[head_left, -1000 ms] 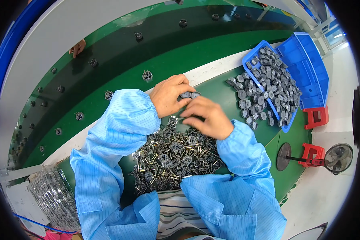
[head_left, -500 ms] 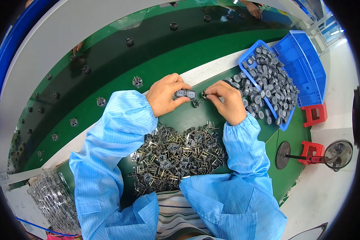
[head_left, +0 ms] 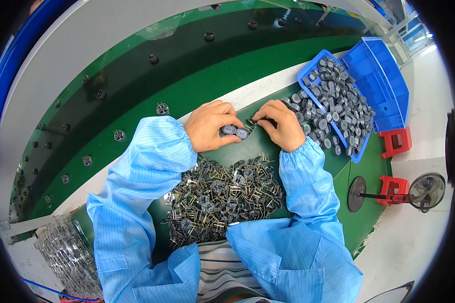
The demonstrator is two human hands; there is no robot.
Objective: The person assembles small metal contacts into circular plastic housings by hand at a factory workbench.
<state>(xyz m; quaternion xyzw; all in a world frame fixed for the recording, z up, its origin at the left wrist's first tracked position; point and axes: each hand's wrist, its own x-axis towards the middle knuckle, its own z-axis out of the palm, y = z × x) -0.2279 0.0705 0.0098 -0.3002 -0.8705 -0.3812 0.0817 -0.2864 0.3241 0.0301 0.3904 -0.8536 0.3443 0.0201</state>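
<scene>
My left hand (head_left: 210, 126) is closed around two round grey plastic caps (head_left: 235, 132), held side by side with their slotted faces up. Just to the right, my right hand (head_left: 282, 124) pinches a small dark pin insert (head_left: 252, 122) with metal prongs, close to the caps but apart from them. Fingers hide part of the insert. Between my forearms lies a heap of similar dark inserts with brass-coloured pins (head_left: 225, 199) on the green tabletop (head_left: 255, 145).
A blue bin (head_left: 303, 76) at the right spills many grey caps (head_left: 338, 103). Past a white ledge (head_left: 258, 92), a green conveyor belt (head_left: 197, 81) carries spaced-out pin pieces (head_left: 162, 108). A small fan (head_left: 426, 192) and red stools (head_left: 395, 142) are at the right.
My right hand has shifted slightly left with the insert, nearer the caps. Pieces on the belt have moved left and nearer. Other people's hands at the belt have left view.
</scene>
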